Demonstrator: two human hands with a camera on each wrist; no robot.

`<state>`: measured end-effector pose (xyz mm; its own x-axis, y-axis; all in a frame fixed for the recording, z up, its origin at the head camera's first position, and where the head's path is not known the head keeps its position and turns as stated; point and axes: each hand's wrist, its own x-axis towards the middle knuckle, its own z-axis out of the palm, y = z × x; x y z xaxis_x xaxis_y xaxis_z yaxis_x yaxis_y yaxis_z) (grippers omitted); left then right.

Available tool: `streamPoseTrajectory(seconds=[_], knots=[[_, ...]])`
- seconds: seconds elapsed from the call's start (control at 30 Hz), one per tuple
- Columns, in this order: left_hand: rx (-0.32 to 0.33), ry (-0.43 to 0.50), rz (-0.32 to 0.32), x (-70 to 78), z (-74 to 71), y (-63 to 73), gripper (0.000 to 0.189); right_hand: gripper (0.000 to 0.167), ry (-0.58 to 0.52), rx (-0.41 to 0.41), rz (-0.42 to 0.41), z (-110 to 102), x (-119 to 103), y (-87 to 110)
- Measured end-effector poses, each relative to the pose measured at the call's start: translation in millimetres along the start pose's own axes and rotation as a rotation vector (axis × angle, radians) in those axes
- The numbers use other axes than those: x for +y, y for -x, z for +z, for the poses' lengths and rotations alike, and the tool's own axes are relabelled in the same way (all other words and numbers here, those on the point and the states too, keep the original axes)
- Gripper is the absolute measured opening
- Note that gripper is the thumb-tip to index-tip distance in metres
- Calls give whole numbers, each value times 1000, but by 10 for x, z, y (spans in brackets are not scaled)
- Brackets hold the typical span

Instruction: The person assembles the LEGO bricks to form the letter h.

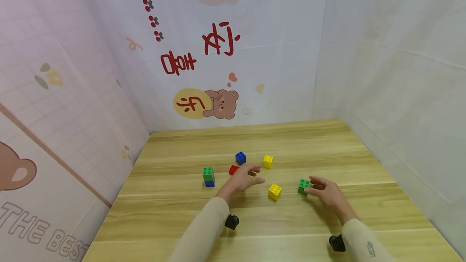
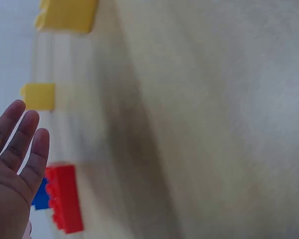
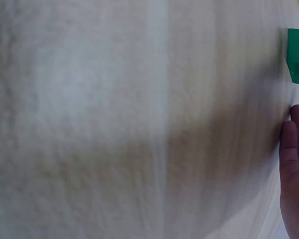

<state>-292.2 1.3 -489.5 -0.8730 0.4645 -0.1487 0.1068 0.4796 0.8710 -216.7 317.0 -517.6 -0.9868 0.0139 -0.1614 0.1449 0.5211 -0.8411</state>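
Note:
My left hand [image 1: 246,178] hovers over the table with relaxed fingers and holds nothing. Partly behind it lies a red brick [image 1: 234,169], which the left wrist view shows as a long studded block [image 2: 66,199]. A yellow brick [image 1: 274,191] sits to the right of that hand, and another yellow brick [image 1: 267,161] stands farther back. Beside a green brick [image 1: 303,186] is my right hand [image 1: 327,191], loosely bent, its thumb tip overlapping the brick in the head view. In the right wrist view, a gap shows between its fingers [image 3: 289,144] and the green brick.
A green brick stacked on a blue one [image 1: 209,177] stands left of my left hand. Behind the red brick is a blue brick [image 1: 240,157]. The wooden table [image 1: 174,221] is bordered by a printed white cloth [image 1: 284,72] at the back and sides.

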Motion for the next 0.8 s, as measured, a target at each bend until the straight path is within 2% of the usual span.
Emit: streamPoseTrajectory(seconds=[0.13,0.27,0.47,0.63,0.8], knots=[[-71,13,-14,-63,143,9,56,70,-1,3,7,46,49,-2],[-105,38,-7,-96,251,9,56,67,-25,15,21,67,65,-17],[-109,-7,14,-101,348,-7,54,61,-39,16,32,81,29,-63],[-103,-47,26,-112,404,-34,47,61,-19,-3,8,104,-11,-119],[-75,-80,32,-154,425,-50,39,60,-35,-9,7,174,-40,-183]])
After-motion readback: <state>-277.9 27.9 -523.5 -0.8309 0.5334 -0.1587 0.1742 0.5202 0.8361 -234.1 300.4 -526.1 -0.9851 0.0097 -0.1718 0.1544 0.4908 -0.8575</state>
